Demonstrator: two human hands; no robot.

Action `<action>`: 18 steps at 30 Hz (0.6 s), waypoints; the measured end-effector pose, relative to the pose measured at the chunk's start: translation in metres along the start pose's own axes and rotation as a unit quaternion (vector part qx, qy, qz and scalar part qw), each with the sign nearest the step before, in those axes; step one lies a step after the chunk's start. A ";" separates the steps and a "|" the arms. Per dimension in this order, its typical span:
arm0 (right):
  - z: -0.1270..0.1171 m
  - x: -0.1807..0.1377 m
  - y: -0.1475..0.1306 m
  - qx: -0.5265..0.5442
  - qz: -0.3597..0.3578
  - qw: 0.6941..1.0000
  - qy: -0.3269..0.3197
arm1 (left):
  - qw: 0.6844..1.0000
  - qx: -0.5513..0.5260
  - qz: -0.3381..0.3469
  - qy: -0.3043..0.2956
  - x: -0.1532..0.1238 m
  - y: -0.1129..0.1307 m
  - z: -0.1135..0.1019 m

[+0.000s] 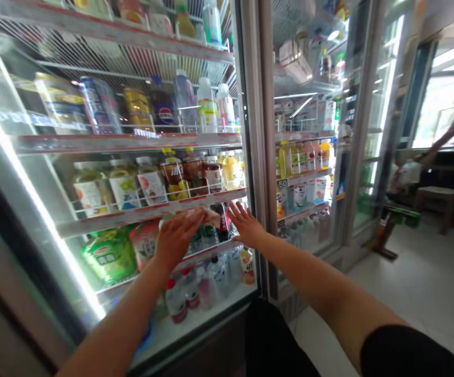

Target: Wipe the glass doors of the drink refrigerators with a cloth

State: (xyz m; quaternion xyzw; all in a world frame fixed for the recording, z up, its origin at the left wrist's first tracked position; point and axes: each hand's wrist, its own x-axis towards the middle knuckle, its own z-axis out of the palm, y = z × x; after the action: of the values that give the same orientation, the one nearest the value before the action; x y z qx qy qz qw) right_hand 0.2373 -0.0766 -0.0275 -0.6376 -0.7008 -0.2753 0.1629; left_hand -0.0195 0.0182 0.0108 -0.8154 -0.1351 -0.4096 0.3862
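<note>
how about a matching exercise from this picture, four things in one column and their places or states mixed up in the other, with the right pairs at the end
Column one
1. left hand
2. right hand
3. green packet
4. red-capped bottles

Column two
A. standing at the bottom of the cooler, below the lowest shelf
B. beside a red packet
C. fingers spread, close to the cooler frame
D. at a pale, cloth-like item

Right pairs: 1-D, 2-C, 3-B, 4-A
</note>
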 end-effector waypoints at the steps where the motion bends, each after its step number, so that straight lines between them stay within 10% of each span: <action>1: 0.001 0.000 -0.001 -0.002 0.001 1.000 0.001 | 0.998 0.014 -0.054 0.019 0.006 -0.006 -0.003; 5: 0.002 0.000 -0.003 -0.006 0.010 1.000 0.009 | 0.986 0.031 -0.154 0.061 0.017 -0.016 -0.008; 10: 0.001 -0.001 -0.004 0.009 0.006 1.000 0.005 | 0.990 0.003 0.135 -0.031 -0.005 -0.009 0.000; 15: 0.001 0.000 -0.005 0.020 0.012 1.000 0.009 | 0.988 0.066 -0.123 0.070 0.004 -0.008 -0.004; 18: 0.001 0.001 -0.006 0.023 0.019 1.000 0.002 | 0.999 0.032 -0.016 0.030 0.001 -0.001 0.000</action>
State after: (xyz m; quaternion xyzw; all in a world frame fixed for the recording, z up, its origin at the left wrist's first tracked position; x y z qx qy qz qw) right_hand 0.2312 -0.0757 -0.0291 -0.6461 -0.6944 -0.2578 0.1841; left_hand -0.0191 0.0192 0.0122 -0.7878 -0.1495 -0.4352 0.4093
